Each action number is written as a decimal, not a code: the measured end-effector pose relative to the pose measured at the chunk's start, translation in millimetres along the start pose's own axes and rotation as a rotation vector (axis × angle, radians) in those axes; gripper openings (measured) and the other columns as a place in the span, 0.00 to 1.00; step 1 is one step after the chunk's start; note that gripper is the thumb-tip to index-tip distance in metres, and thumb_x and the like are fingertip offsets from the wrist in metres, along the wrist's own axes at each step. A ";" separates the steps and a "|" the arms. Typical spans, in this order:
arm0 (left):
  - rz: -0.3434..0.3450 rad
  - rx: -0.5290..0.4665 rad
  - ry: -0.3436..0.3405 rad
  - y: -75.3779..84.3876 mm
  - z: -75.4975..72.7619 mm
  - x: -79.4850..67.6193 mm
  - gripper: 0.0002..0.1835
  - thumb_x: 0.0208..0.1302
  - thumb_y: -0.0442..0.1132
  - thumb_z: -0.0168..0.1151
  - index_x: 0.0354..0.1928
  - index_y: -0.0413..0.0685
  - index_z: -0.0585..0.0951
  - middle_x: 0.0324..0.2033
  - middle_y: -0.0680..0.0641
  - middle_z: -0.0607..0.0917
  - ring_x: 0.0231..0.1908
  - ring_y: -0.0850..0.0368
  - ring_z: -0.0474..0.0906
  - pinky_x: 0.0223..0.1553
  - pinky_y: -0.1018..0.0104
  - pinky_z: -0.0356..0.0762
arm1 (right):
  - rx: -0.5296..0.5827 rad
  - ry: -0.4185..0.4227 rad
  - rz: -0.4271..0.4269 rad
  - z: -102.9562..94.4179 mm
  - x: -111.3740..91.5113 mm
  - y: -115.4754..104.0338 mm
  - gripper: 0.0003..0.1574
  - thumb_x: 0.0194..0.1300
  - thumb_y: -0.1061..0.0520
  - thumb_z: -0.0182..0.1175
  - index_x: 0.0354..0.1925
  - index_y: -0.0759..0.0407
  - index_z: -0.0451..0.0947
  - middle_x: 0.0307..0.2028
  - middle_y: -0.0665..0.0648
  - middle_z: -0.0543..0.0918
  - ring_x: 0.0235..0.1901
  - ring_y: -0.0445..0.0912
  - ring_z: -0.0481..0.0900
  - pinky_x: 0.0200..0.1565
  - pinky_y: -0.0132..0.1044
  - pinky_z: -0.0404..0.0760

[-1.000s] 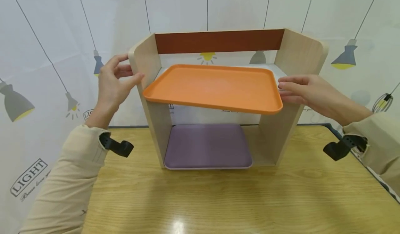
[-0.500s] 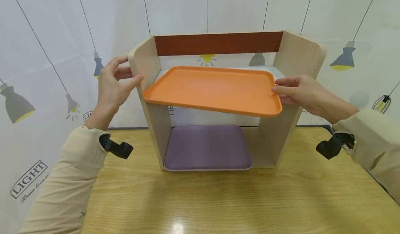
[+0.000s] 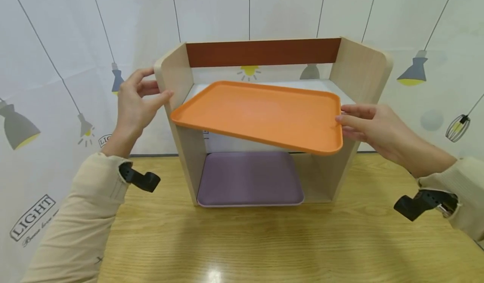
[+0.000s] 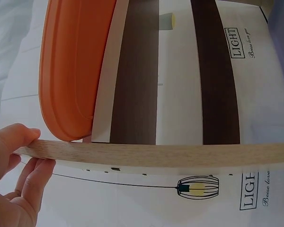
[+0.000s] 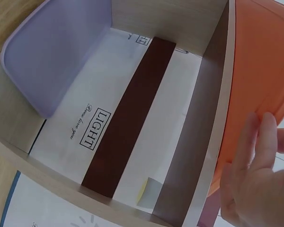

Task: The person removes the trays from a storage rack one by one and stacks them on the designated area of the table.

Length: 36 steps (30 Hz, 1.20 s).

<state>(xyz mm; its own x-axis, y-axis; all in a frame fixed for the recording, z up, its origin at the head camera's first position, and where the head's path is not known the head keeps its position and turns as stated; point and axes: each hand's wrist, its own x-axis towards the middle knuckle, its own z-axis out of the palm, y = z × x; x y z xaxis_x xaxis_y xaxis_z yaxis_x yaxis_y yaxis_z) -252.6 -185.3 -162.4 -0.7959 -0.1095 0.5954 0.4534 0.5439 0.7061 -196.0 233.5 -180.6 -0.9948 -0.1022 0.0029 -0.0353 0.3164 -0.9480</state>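
An orange tray (image 3: 261, 115) lies slanted over the upper level of a small wooden shelf (image 3: 364, 71), its right front corner jutting out past the front. My right hand (image 3: 382, 127) pinches the tray's right rim, thumb on top; in the right wrist view its fingers (image 5: 265, 142) lie against the tray's underside. My left hand (image 3: 138, 102) grips the front edge of the shelf's left side panel, and in the left wrist view thumb and fingers sit on either side of that panel (image 4: 146, 153). A purple tray (image 3: 249, 178) lies on the bottom level.
The shelf stands on a wood-grain table (image 3: 242, 241) near its back edge. A reddish-brown board (image 3: 264, 53) spans the shelf's top at the back. Behind hangs a pale wall sheet (image 3: 211, 10) printed with lamps.
My right hand has closed on the orange tray's rim. The tray's right end has come toward me and a little right, so it slants more. The left hand stays in place.
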 end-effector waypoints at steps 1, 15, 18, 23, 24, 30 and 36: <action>0.000 0.000 0.001 0.0 0.2 0.1 0.27 0.50 0.40 0.66 0.55 0.51 0.73 0.38 0.44 0.81 0.34 0.64 0.77 0.36 0.65 0.71 | 0.026 0.001 -0.002 0.3 -1.1 0.5 0.44 0.59 0.50 0.57 0.63 0.71 0.49 0.39 0.43 0.76 0.36 0.34 0.78 0.41 0.30 0.74; -0.001 -0.002 0.001 1.1 0.8 -0.6 0.27 0.49 0.39 0.66 0.54 0.51 0.73 0.36 0.46 0.81 0.34 0.65 0.77 0.36 0.66 0.71 | 0.077 0.012 -0.020 -2.5 -0.7 6.2 0.46 0.60 0.48 0.54 0.65 0.68 0.45 0.42 0.47 0.74 0.35 0.38 0.79 0.38 0.31 0.76; 0.004 -0.004 0.004 0.9 0.3 -0.2 0.27 0.49 0.39 0.66 0.54 0.51 0.73 0.36 0.46 0.81 0.33 0.65 0.77 0.37 0.65 0.71 | 0.029 0.021 -0.039 -4.3 2.6 4.5 0.45 0.61 0.47 0.52 0.65 0.68 0.45 0.48 0.53 0.70 0.34 0.38 0.80 0.38 0.31 0.76; 0.003 0.001 -0.001 0.4 -0.6 -0.5 0.27 0.50 0.40 0.66 0.55 0.51 0.73 0.37 0.46 0.81 0.34 0.65 0.77 0.37 0.65 0.71 | -0.094 0.029 -0.060 -5.5 11.6 -0.4 0.44 0.63 0.45 0.50 0.66 0.68 0.46 0.56 0.64 0.63 0.34 0.35 0.79 0.39 0.32 0.75; 0.001 0.006 -0.002 0.5 -0.8 -0.9 0.27 0.50 0.40 0.66 0.55 0.51 0.73 0.37 0.45 0.81 0.34 0.64 0.77 0.37 0.64 0.71 | -0.117 0.026 -0.058 -5.3 13.8 -1.3 0.44 0.63 0.44 0.49 0.65 0.68 0.46 0.57 0.65 0.62 0.34 0.34 0.79 0.40 0.33 0.75; -0.006 0.009 -0.005 0.5 -1.2 -1.5 0.27 0.50 0.40 0.66 0.55 0.52 0.72 0.39 0.44 0.81 0.35 0.62 0.77 0.40 0.59 0.71 | -0.164 0.020 -0.038 -2.9 27.7 -4.2 0.45 0.63 0.48 0.51 0.66 0.69 0.43 0.58 0.67 0.60 0.32 0.31 0.77 0.39 0.32 0.75; -0.009 0.006 -0.003 -0.6 -0.6 -1.0 0.27 0.50 0.40 0.66 0.55 0.52 0.73 0.37 0.46 0.81 0.35 0.63 0.77 0.39 0.61 0.70 | -0.168 0.038 -0.003 -2.6 35.1 -4.0 0.46 0.62 0.48 0.53 0.66 0.68 0.43 0.59 0.66 0.58 0.31 0.30 0.75 0.38 0.25 0.74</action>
<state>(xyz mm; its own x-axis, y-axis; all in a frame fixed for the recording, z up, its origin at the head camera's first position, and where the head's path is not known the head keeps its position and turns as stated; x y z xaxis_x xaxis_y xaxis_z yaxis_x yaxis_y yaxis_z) -251.8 -186.0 -163.2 -0.8009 -0.1123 0.5882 0.4440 0.5477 0.7092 -231.0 231.1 -175.9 -0.9974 -0.0692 0.0209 -0.0511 0.4696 -0.8814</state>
